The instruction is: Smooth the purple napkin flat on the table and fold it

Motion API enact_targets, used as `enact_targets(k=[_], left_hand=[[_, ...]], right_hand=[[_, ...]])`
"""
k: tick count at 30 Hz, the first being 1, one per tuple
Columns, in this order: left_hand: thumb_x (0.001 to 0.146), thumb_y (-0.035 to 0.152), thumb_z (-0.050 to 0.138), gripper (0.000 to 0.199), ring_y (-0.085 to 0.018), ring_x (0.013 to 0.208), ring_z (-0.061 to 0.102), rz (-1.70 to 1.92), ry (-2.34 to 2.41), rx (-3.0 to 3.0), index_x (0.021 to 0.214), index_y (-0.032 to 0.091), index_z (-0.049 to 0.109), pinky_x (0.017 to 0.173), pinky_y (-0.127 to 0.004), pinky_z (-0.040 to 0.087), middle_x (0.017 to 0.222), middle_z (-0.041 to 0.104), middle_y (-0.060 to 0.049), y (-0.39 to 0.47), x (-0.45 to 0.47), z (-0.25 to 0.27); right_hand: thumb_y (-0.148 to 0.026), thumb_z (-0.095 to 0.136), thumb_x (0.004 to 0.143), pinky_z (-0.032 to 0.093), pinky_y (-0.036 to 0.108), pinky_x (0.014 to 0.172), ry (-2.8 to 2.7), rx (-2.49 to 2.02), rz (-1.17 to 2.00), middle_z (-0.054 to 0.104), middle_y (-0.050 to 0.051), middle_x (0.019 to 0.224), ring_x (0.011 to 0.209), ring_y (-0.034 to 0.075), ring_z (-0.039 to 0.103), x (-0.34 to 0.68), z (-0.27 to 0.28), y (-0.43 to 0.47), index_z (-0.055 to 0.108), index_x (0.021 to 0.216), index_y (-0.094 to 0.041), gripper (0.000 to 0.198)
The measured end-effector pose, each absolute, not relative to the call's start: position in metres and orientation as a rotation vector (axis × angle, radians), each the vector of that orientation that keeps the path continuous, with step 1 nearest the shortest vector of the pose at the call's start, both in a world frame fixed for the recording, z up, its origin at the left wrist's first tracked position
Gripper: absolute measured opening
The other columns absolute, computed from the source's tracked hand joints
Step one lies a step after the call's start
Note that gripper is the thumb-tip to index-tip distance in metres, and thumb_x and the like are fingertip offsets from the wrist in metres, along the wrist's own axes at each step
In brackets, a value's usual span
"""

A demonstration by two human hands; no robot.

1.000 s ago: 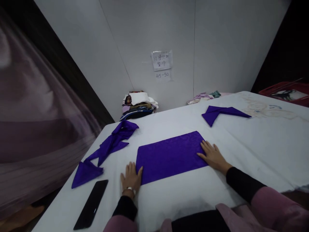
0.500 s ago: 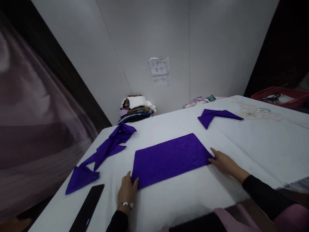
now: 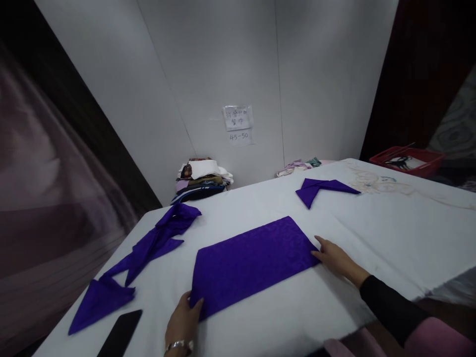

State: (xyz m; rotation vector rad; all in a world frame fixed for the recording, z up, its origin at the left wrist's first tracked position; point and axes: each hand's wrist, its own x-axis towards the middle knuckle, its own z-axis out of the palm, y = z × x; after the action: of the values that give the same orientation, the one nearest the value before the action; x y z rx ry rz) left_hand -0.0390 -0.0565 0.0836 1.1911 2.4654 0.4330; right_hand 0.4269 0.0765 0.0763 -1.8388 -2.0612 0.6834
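A purple patterned cloth napkin, folded into a rectangle, lies flat on the white tablecloth in front of me. At its near left corner, my left hand pinches the edge between thumb and fingers. My right hand has the near right corner between thumb and fingers, with the index finger lifted slightly away. More purple napkins lie crumpled and loosely strung out along the table's left side. Another folded purple napkin, bent like a V, rests beyond the right hand.
A black phone-like slab lies at the near left. Stacked folded cloths stand past the far edge, by the wall with a paper sign. At the far right is a red basket. A sheer curtain hangs at left.
The view has shifted, so the table and everything on it appear lower and further left. Both hands stay at the same two napkin corners.
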Motion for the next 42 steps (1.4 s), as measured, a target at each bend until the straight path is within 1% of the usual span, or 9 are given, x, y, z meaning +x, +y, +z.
enact_targets(k=[2,5,11,19,26,29,33,38,42], left_hand=[[0.085,0.043,0.044,0.044,-0.024,0.098,0.065,0.443,2.482,1.188,0.120,0.017,0.052,0.082,-0.032,0.048,0.107,0.069,-0.009,-0.059,-0.041,0.084],[0.084,0.043,0.043,0.045,-0.024,0.091,0.066,0.441,2.477,1.167,0.119,0.015,0.052,0.079,-0.032,0.048,0.095,0.071,-0.007,-0.061,-0.047,0.087],[0.084,0.040,0.045,0.045,-0.022,0.089,0.066,0.431,2.424,1.135,0.119,0.014,0.051,0.077,-0.029,0.047,0.092,0.071,-0.005,-0.065,-0.050,0.086],[0.087,0.040,0.044,0.048,-0.023,0.091,0.065,0.332,2.509,1.204,0.129,0.016,0.043,0.074,-0.031,0.046,0.097,0.069,-0.006,-0.072,-0.024,0.089],[0.086,0.031,0.051,0.047,-0.019,0.082,0.065,0.337,2.498,1.236,0.130,0.017,0.044,0.069,-0.027,0.045,0.084,0.068,-0.002,-0.087,-0.001,0.096],[0.086,0.026,0.050,0.041,-0.019,0.088,0.063,0.495,2.593,1.278,0.126,0.015,0.049,0.079,-0.029,0.047,0.093,0.068,-0.005,-0.090,0.003,0.095],[0.088,0.027,0.047,0.037,-0.022,0.116,0.052,0.686,2.444,1.737,0.123,0.017,0.052,0.102,-0.039,0.039,0.123,0.059,-0.010,-0.077,0.041,0.091],[0.089,0.045,0.043,0.056,-0.026,0.139,0.023,0.485,2.201,2.012,0.138,0.019,0.039,0.114,-0.052,0.015,0.149,0.033,-0.008,-0.048,0.088,0.079],[0.087,0.063,0.031,0.071,-0.025,0.142,0.013,0.368,2.194,1.901,0.143,0.020,0.030,0.115,-0.055,0.009,0.153,0.025,-0.007,-0.046,0.085,0.071]], right_hand=[[-0.044,0.050,0.081,0.045,0.031,0.075,-2.130,-1.848,0.583,0.065,0.013,0.105,0.091,0.024,0.062,0.428,0.076,0.074,0.041,0.137,-0.010,0.066],[-0.036,0.051,0.080,0.045,0.033,0.078,-2.206,-1.875,0.558,0.065,0.015,0.108,0.095,0.026,0.061,0.429,0.076,0.071,0.046,0.134,-0.011,0.060],[-0.021,0.046,0.078,0.045,0.030,0.073,-2.173,-1.856,0.643,0.069,0.008,0.095,0.090,0.023,0.063,0.430,0.074,0.069,0.047,0.133,-0.016,0.055],[-0.018,0.041,0.075,0.044,0.029,0.065,-2.095,-1.766,0.680,0.066,0.003,0.076,0.070,0.019,0.061,0.439,0.076,0.080,0.048,0.132,-0.013,0.058],[-0.025,0.042,0.077,0.048,0.038,0.074,-2.302,-1.802,0.296,0.066,0.013,0.089,0.084,0.027,0.063,0.480,0.056,0.098,0.053,0.127,-0.011,0.053],[-0.033,0.041,0.082,0.047,0.042,0.085,-2.352,-1.577,0.085,0.063,0.020,0.106,0.096,0.030,0.061,0.460,0.050,0.096,0.055,0.125,-0.013,0.050],[-0.050,0.036,0.088,0.038,0.046,0.102,-2.473,-1.155,0.198,0.053,0.014,0.132,0.123,0.029,0.046,0.371,0.047,0.070,0.052,0.129,-0.018,0.054],[-0.057,0.032,0.090,0.026,0.052,0.108,-2.756,-0.836,0.273,0.037,0.012,0.145,0.136,0.028,0.028,0.266,0.042,0.032,0.043,0.138,-0.017,0.063],[-0.062,0.029,0.089,0.022,0.053,0.109,-2.794,-0.843,0.167,0.036,0.010,0.146,0.136,0.028,0.028,0.279,0.026,0.036,0.041,0.140,-0.020,0.066]])
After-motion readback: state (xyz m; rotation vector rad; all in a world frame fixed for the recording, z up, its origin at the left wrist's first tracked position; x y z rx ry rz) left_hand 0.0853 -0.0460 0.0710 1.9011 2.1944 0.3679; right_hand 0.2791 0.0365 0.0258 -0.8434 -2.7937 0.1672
